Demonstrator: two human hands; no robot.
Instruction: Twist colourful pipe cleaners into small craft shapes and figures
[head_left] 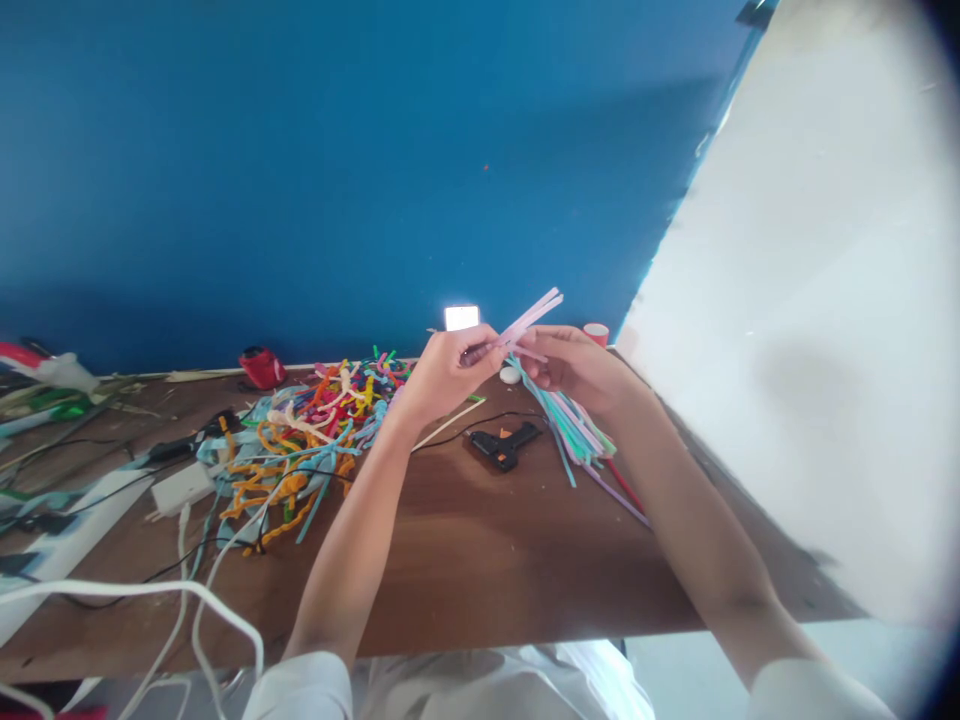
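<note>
My left hand (448,372) pinches a pair of pale pink pipe cleaners (531,316) that stick up and to the right above the brown table (465,560). My right hand (574,368) meets it from the right and grips a bundle of mint, blue and purple pipe cleaners (579,432) that hangs down toward the table; its fingers also touch the pink ones. Both hands are raised over the far middle of the table.
A tangled heap of coloured pipe cleaners (307,440) lies at the left. A black glue gun (504,446) rests below my hands. White cables and a power strip (82,520) cover the left side. A red cup (597,333) stands by the blue wall.
</note>
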